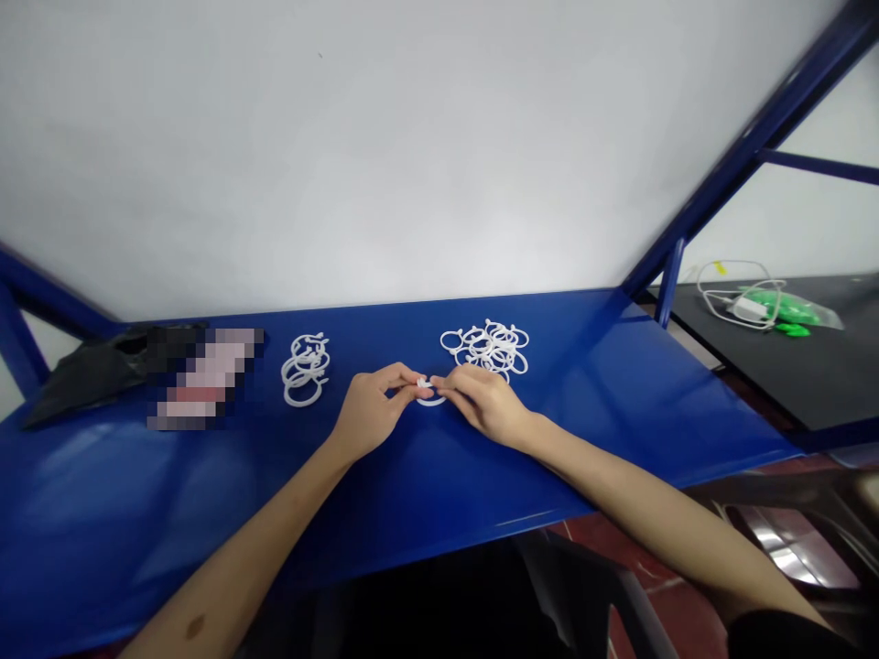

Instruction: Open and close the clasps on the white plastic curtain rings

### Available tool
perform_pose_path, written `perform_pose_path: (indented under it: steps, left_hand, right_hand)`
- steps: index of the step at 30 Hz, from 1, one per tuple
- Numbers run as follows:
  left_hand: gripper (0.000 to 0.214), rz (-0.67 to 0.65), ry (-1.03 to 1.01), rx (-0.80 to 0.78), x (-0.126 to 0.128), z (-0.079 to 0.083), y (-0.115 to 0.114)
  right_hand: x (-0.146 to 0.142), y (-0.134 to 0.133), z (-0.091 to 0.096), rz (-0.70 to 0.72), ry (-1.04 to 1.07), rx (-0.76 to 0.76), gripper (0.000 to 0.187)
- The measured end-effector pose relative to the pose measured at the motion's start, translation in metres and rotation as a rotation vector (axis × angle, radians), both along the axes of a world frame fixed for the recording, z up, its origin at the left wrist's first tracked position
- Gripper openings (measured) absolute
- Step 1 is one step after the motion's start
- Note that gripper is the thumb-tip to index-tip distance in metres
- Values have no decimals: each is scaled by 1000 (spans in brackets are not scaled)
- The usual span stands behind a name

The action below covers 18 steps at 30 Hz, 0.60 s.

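Above the blue table, a white plastic curtain ring is pinched between both hands. My left hand grips its clasp side with thumb and forefinger. From the other side, my right hand holds the ring with closed fingertips, which partly cover the clasp. Just beyond my right hand lies a loose pile of white rings. Left of my left hand, a smaller group of similar rings overlaps in a rough column, several with their ends apart. Whether the held ring's clasp is fastened is hidden.
The blue table runs up to a pale wall. On the left lie a black plastic bag and a blurred-out flat object. Blue frame bars flank the table. At right, a black surface bears a white cable and a green bagged item.
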State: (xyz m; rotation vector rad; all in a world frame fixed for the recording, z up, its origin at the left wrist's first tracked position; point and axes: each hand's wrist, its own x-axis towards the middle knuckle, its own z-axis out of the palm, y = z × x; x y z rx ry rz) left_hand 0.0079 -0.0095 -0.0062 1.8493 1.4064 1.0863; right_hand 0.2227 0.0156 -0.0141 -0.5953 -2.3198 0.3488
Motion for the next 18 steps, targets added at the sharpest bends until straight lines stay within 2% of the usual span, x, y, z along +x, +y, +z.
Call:
perform_pose_path:
  steps: [7, 11, 13, 15, 18]
  left_hand:
    - [8, -10, 58, 18, 1, -6, 0]
    - [15, -42, 133, 22, 0, -5, 6]
    - [20, -39, 233, 55, -6, -4, 11]
    - [25, 31, 402, 122, -20, -1, 17]
    - [33, 257, 706, 186, -50, 2, 24]
  right_hand:
    - [-2, 0, -4, -15, -93, 60, 27]
    - [-3, 0, 2, -127, -156, 72, 27]
    - [0, 3, 9, -214, -159, 93, 26]
    - [8, 10, 16, -328, -151, 125, 25]
    - [24, 25, 21, -532, -181, 155, 24]
